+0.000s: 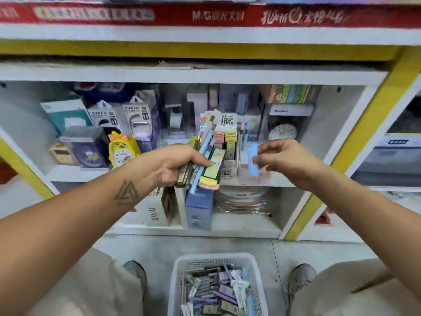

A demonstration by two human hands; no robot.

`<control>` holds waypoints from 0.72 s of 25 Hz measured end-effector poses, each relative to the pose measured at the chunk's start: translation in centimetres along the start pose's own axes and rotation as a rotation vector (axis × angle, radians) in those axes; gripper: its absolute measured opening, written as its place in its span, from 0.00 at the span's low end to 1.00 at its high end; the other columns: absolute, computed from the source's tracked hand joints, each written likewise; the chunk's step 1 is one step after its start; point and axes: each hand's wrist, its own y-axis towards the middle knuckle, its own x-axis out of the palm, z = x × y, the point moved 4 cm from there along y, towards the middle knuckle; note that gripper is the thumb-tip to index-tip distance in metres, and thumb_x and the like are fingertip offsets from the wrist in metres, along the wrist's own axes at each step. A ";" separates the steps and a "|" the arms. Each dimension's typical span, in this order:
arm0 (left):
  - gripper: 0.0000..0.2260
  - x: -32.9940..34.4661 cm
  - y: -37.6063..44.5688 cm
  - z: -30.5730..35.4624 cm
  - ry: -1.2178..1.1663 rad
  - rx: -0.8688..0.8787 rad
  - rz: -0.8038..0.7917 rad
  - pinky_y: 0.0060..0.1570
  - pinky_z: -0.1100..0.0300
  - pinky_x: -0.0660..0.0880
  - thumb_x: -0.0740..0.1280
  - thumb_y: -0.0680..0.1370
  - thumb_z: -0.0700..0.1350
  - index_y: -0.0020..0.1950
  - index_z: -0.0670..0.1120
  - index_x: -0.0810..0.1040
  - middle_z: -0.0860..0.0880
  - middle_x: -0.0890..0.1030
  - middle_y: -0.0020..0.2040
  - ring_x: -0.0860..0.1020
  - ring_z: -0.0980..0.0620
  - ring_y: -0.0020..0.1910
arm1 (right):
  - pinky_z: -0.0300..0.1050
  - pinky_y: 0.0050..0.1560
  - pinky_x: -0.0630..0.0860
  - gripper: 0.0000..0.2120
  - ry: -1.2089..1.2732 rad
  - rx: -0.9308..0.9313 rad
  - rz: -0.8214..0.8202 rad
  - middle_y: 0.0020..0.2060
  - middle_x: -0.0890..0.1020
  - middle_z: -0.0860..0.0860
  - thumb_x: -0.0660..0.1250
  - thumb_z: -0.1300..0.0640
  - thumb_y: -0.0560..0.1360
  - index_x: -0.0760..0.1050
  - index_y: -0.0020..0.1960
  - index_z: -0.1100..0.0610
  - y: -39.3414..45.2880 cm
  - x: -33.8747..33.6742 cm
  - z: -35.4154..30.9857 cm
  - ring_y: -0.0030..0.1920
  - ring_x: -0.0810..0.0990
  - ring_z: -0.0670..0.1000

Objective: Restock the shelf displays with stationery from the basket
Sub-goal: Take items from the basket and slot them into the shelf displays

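My left hand (175, 164) grips a bundle of stationery (206, 163): pens, flat lead cases and small packs, fanned upward in front of the shelf. My right hand (284, 159) pinches a light blue slim case (252, 159) held upright, just right of the bundle. Behind both hands stands a cardboard display box (229, 142) with rows of small lead cases on the middle shelf. On the floor between my feet, a white plastic basket (182, 265) holds several purple, grey and blue stationery packs.
The shelf (250, 181) carries a yellow duck alarm clock (123, 151), power bank packs (136, 115), a boxed round clock (282, 131) and other boxes. Below it sit a blue box (199, 208) and stacked packs. Yellow-edged shelf posts (355, 137) frame the bay.
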 end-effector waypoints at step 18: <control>0.04 -13.0 1.1 3.3 -0.079 0.025 0.296 0.30 0.52 0.82 0.66 0.77 0.33 0.47 0.38 0.80 0.40 0.85 0.39 0.84 0.44 0.34 | 0.45 0.48 0.84 0.03 0.062 -0.211 -0.155 0.43 0.85 0.63 0.74 0.66 0.73 0.80 0.45 0.63 9.6 9.5 -5.9 0.43 0.86 0.57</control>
